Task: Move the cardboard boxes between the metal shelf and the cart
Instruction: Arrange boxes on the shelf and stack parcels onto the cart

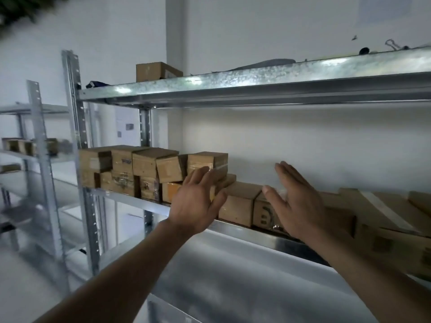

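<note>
White walls stand behind a tall metal shelf point(233, 86). Closest to us, two bare arms reach up to its middle level.

The left hand point(196, 201) has its fingers point(203, 173) straight and spread, and it holds nothing. The fingers lie in front of a taped box point(210, 160) at the end of a pile. I cannot tell if they touch it. The right hand point(296, 206) is flat and loose too, with nothing in it. It hovers over a printed box point(262, 213). Between the two hands sits a low plain box point(238, 207).

Farther along, the pile point(130, 169) fills the left end of the level, two boxes high. Some long boxes point(391, 220) lie at the right end. One lone box point(156, 71) sits on the top level. Far off to the left is a second shelf point(37, 127) with a few boxes on it.

The cart is not in view, so I cannot tell how many boxes are on it. Lots of boxes sit on the shelf and none is in a hand. I think the job is partly done, with more boxes left to carry.
</note>
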`<act>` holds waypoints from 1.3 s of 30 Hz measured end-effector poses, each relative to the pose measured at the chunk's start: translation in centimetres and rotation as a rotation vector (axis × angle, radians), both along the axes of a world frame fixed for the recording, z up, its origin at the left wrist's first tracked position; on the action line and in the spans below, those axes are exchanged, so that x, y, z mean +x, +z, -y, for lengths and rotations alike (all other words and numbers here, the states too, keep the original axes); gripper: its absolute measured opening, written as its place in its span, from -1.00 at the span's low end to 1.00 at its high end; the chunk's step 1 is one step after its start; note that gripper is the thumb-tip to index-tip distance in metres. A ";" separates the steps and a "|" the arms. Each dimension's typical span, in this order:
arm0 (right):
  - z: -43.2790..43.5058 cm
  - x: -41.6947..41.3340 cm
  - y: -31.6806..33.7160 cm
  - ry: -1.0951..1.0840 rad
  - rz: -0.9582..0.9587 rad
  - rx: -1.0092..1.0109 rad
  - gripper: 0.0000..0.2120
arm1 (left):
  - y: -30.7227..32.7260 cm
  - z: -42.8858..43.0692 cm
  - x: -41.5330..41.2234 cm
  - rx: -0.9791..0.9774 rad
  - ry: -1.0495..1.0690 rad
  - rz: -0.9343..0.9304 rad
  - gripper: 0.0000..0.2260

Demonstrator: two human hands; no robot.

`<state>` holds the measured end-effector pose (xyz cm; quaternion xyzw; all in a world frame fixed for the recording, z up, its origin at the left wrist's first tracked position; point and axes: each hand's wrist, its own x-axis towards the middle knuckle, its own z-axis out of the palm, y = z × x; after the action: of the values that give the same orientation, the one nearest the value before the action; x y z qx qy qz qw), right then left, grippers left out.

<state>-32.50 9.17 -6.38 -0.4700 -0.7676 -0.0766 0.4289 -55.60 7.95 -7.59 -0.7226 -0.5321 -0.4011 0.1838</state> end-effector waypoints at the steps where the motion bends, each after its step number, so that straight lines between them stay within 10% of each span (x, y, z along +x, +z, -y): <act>1: -0.6 -0.4 0.3 0.012 0.005 -0.012 -0.24 | 0.5 -0.5 -0.5 -0.005 0.039 -0.013 -0.37; 12: -6.6 -5.5 1.9 0.062 0.024 -0.156 -0.32 | 5.1 -7.3 -5.8 -0.114 0.309 -0.158 -0.40; 27: -10.4 -15.1 2.8 0.038 -0.130 -0.335 -0.31 | 5.7 -12.8 -9.8 -0.130 0.139 -0.241 -0.45; 39: -8.0 -13.0 3.4 -0.038 -0.555 -0.122 -0.63 | 5.1 -11.9 -5.3 -0.053 -0.314 0.246 -0.54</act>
<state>-45.46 17.14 -2.93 -0.5124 -0.6150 0.0933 0.5920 -60.87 19.88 -2.45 -0.7467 -0.4418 -0.4961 0.0335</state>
